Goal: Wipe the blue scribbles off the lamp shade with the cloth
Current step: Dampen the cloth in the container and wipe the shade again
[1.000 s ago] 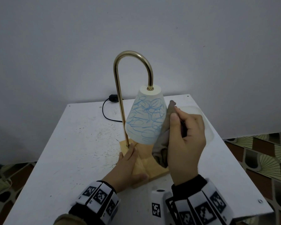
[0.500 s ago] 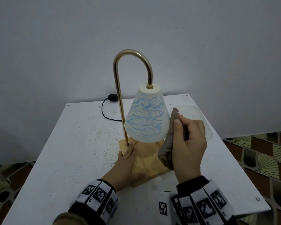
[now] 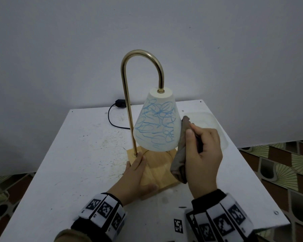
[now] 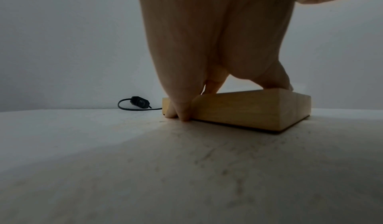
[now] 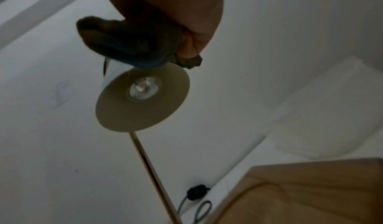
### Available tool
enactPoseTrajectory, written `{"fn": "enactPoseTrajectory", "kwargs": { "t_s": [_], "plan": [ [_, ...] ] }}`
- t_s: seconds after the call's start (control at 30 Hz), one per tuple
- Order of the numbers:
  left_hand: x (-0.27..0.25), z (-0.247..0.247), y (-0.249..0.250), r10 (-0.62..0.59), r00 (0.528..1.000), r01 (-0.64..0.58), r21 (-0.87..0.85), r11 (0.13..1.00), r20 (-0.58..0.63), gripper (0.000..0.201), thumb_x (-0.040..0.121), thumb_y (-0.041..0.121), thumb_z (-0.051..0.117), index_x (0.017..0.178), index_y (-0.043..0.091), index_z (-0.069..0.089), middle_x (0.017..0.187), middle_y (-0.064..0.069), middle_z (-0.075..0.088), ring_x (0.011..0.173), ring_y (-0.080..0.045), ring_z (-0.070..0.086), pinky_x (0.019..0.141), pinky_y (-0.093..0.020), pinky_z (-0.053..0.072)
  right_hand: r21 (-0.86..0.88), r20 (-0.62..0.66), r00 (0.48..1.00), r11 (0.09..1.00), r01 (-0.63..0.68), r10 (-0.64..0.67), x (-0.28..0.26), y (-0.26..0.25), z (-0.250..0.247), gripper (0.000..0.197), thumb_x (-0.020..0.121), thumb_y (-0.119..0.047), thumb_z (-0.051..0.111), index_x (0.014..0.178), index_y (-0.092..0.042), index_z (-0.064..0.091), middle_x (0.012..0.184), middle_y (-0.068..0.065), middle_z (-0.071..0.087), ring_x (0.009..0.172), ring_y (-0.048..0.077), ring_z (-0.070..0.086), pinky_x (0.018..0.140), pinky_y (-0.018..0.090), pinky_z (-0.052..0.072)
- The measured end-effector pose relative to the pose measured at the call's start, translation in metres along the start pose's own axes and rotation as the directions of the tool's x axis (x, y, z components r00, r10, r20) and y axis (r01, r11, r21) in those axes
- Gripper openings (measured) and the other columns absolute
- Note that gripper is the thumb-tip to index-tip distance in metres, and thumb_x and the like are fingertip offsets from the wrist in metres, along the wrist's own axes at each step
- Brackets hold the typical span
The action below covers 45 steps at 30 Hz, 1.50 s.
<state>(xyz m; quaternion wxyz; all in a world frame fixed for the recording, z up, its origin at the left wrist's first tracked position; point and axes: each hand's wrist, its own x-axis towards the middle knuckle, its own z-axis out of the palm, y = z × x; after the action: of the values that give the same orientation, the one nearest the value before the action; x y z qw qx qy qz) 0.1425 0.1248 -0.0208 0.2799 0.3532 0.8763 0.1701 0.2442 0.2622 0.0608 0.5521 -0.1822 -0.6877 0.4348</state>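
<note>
A shallow clear tray sits on the table just beyond the right hand's knuckles; nothing shows inside it, though the hand covers its near corner.

The right hand grips a brown cloth, thumb along the fold and fingers curled around it. The cloth's top edge lies against the right side of the shade, just ahead of the thumb tip. In the right wrist view the cloth shows a blue stain where it meets the shade's rim, and the bulb shows inside. Blue scribbles cover the shade's facing side; its far side is hidden, and whether the strip under the cloth is clean cannot be told.

The left hand rests flat on the wooden base, fingers straight. In the left wrist view its fingertips drop over the base's edge to the table, and the thumb presses on top. The palm hides most of the base's left half.

The brass stem rises just past the left fingertips and arches over to the shade. Behind it a black cord with a switch lies on the table. The table's surface is speckled with dark marks to the left of the left hand. Patterned floor shows at both sides.
</note>
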Motion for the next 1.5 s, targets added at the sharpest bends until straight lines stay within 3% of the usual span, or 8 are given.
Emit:
{"fn": "enactPoseTrajectory", "kwargs": {
  "t_s": [0.17,0.3,0.47,0.57,0.9,1.1,1.23,1.5],
  "plan": [
    [0.008,0.004,-0.009,0.046,0.999,-0.047,-0.012,0.999,-0.019,0.113,0.071,0.073,0.054,0.149,0.025,-0.011,0.154,0.013,-0.026,0.145,-0.029,-0.012,0.118,-0.049,0.007,0.079,-0.015,0.997,0.994,0.077,-0.076,0.007,-0.027,0.01,0.018,0.087,-0.004,0.057,0.102,-0.003,0.066,0.089,0.001,0.054,0.088,-0.005,0.052,0.08,0.006,0.039],
    [0.018,0.009,-0.016,0.052,0.998,-0.049,0.081,0.995,-0.035,0.122,0.056,0.096,0.027,0.149,0.028,-0.011,0.155,0.013,-0.022,0.146,-0.03,-0.008,0.117,-0.053,0.01,0.029,0.033,0.984,0.984,0.173,-0.174,-0.021,-0.028,0.008,0.02,0.088,-0.007,0.055,0.102,0.002,0.066,0.089,0.007,0.053,0.089,-0.004,0.051,0.082,0.007,0.039],
    [0.003,0.003,-0.006,0.022,0.999,-0.021,0.025,0.999,-0.029,0.106,0.08,0.059,0.057,0.149,0.018,-0.013,0.154,0.006,-0.027,0.144,-0.029,-0.015,0.119,-0.046,0.005,-0.013,-0.023,0.999,0.999,0.039,-0.04,-0.017,0.0,0.0,0.015,0.089,-0.014,0.052,0.099,-0.011,0.063,0.091,0.003,0.054,0.09,-0.006,0.05,0.081,0.007,0.038],
    [0.002,0.001,-0.004,0.028,1.0,-0.028,0.017,0.999,-0.008,0.11,0.076,0.065,0.054,0.149,0.018,-0.013,0.151,0.009,-0.029,0.144,-0.029,-0.014,0.119,-0.045,0.005,0.02,-0.023,0.999,0.999,-0.035,0.036,0.002,0.001,0.003,0.014,0.089,-0.01,0.054,0.099,-0.017,0.061,0.09,0.001,0.054,0.089,-0.006,0.051,0.079,0.006,0.039],
    [0.004,0.002,-0.005,0.039,0.999,-0.039,0.03,0.999,-0.013,0.106,0.08,0.058,0.059,0.149,0.02,-0.013,0.154,0.008,-0.025,0.144,-0.03,-0.013,0.119,-0.048,0.005,0.053,0.101,0.967,0.972,0.229,-0.233,-0.008,-0.024,0.0,0.019,0.087,-0.008,0.054,0.101,0.0,0.066,0.09,0.001,0.054,0.091,-0.003,0.051,0.085,0.009,0.039],
    [0.0,-0.002,0.0,0.015,1.0,-0.016,0.036,0.999,0.014,0.106,0.081,0.06,0.056,0.149,0.018,-0.014,0.153,0.007,-0.028,0.144,-0.03,-0.014,0.119,-0.045,0.006,0.021,0.104,0.994,0.999,0.04,-0.042,0.007,0.002,-0.007,0.012,0.089,-0.016,0.053,0.097,-0.018,0.061,0.09,-0.003,0.056,0.089,-0.004,0.053,0.081,0.008,0.039],
    [0.0,-0.002,0.003,0.005,1.0,-0.006,0.029,1.0,0.017,0.106,0.081,0.06,0.056,0.149,0.018,-0.014,0.153,0.007,-0.029,0.144,-0.032,-0.016,0.119,-0.045,0.005,0.085,0.13,0.991,0.996,-0.033,0.022,0.029,-0.008,-0.001,0.014,0.087,-0.012,0.054,0.094,-0.019,0.064,0.09,-0.002,0.059,0.088,-0.001,0.055,0.078,0.01,0.041],
    [0.005,0.001,-0.003,0.019,1.0,-0.019,0.022,1.0,0.001,0.108,0.078,0.062,0.057,0.149,0.02,-0.012,0.153,0.009,-0.027,0.145,-0.03,-0.013,0.119,-0.048,0.007,0.107,0.117,0.98,0.983,0.149,-0.161,0.002,-0.028,0.0,0.016,0.089,-0.006,0.058,0.102,-0.006,0.067,0.091,0.001,0.056,0.088,-0.003,0.053,0.081,0.006,0.038]
  ]
}}
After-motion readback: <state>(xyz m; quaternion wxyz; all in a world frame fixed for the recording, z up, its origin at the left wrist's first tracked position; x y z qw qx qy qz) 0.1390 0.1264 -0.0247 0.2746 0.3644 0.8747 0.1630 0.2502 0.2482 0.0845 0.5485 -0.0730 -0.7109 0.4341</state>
